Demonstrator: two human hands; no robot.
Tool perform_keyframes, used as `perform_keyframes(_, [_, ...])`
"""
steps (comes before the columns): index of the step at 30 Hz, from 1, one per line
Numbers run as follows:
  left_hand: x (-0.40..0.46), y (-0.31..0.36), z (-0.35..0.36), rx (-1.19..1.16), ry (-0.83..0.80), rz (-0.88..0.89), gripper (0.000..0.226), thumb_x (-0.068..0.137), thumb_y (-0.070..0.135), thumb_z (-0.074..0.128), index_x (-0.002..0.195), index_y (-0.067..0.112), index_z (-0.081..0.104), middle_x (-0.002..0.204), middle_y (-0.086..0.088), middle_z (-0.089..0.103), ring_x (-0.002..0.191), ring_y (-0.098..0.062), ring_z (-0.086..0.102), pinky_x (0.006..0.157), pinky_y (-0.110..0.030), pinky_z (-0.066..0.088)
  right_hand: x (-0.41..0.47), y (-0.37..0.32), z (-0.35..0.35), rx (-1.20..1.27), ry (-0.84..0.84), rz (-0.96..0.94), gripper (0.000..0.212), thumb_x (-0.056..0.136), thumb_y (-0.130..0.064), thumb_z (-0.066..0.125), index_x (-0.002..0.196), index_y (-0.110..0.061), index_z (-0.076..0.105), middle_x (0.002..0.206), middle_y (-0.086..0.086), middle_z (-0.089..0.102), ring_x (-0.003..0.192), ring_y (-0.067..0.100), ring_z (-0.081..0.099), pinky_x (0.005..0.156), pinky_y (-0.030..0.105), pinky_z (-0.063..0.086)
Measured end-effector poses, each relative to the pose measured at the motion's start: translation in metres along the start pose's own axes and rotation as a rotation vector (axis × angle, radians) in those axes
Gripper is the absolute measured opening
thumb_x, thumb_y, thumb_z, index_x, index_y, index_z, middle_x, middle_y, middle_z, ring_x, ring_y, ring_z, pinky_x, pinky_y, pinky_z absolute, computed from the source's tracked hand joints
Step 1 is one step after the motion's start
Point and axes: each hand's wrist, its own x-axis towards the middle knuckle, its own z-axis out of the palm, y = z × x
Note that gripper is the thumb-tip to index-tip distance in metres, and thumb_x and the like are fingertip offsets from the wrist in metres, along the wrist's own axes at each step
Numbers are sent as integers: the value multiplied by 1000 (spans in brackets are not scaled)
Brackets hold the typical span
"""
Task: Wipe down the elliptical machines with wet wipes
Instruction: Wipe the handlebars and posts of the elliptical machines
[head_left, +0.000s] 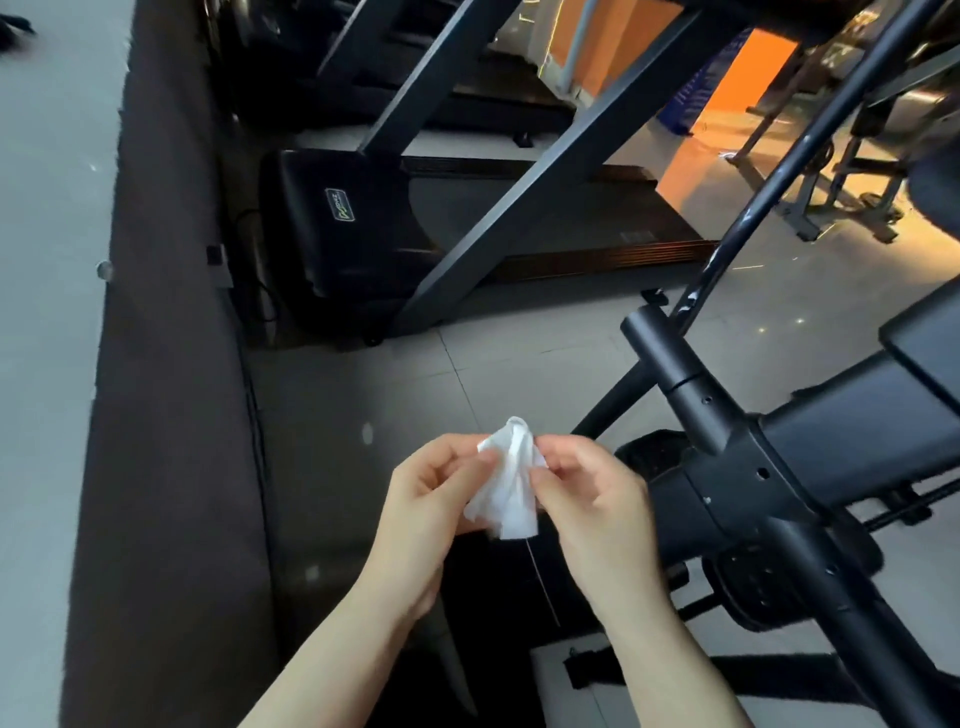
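Black treadmill (337, 234) on pale floor tiles (363, 384) ahead of the hands, grey wall (47, 312) far left, orange wall (748, 78) and weight racks (831, 182) beyond, upper right

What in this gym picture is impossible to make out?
Head view only:
- Small logo on the treadmill hood: too small and dim to read.
- Elliptical machine: its right side and top are cut off by the frame edges.
- Wet wipe: bunched between left hand and right hand, so whether it is soiled cannot be told.
- Black object at top left: cut off by the edge, unidentifiable.
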Motion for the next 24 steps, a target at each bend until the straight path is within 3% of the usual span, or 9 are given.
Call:
perform_keyframes(3, [29, 10, -14, -2, 113, -20, 9, 90, 12, 65, 96, 12, 72, 87, -14, 63, 78, -24, 61, 59, -35, 54, 31, -5, 12, 118, 6, 42, 21, 83, 4, 61, 83, -15, 70, 76, -2, 72, 72, 10, 67, 66, 23, 50])
perform_keyframes(7, [74, 22, -20, 99, 190, 101, 13, 93, 5, 61, 102, 15, 62, 102, -2, 63, 86, -11, 62, 58, -26, 53, 79, -10, 19, 244, -90, 71, 12, 81, -1, 58, 81, -9, 67, 66, -5, 65, 60, 5, 57, 55, 15, 43])
perform_keyframes(9, [102, 29, -15, 204, 110, 169, 8, 93, 13, 65, 100, 17, 62, 91, 6, 67, 75, -6, 63, 62, -22, 51, 111, -9, 18, 269, -103, 77, 10, 80, -8, 59, 82, -11, 68, 71, -2, 67, 64, 8, 61, 59, 18, 45])
perform_keyframes(13, [168, 40, 4, 403, -177, 186, 38, 71, 38, 79, 106, 36, 66, 121, -5, 63, 101, -14, 66, 79, -24, 52, 171, -10, 2, 357, -30, 123, 10, 78, -16, 60, 82, -13, 69, 81, 8, 71, 76, 18, 65, 68, 30, 48])
perform_keyframes(16, [210, 42, 32, 437, -281, 158, 50, 59, 38, 82, 106, 41, 67, 123, -2, 59, 99, -18, 66, 78, -27, 54, 200, -9, -22, 405, 55, 149, 24, 86, -2, 58, 73, -19, 68, 77, 4, 68, 76, 20, 61, 68, 31, 46])
perform_keyframes(19, [242, 42, 63, 480, -370, 232, 48, 61, 38, 81, 106, 42, 66, 122, 2, 57, 98, -23, 66, 80, -35, 57, 216, -5, -51, 393, 149, 121, 12, 75, -12, 58, 69, -19, 66, 76, 5, 66, 76, 22, 60, 69, 36, 47])
perform_keyframes(21, [256, 39, 84, 499, -459, 254, 36, 65, 38, 79, 99, 35, 69, 121, 6, 58, 100, -23, 64, 81, -36, 57, 217, 2, -69, 423, 201, 112, 9, 73, -15, 57, 68, -18, 65, 78, 7, 70, 77, 21, 66, 70, 32, 54])
perform_keyframes(24, [272, 27, 112, 436, -537, 141, 20, 64, 36, 77, 78, 23, 72, 113, 9, 65, 95, -22, 65, 79, -33, 54, 208, 13, -86, 438, 319, 118, 13, 76, -16, 63, 76, -3, 61, 80, 13, 71, 78, 21, 68, 71, 30, 57])
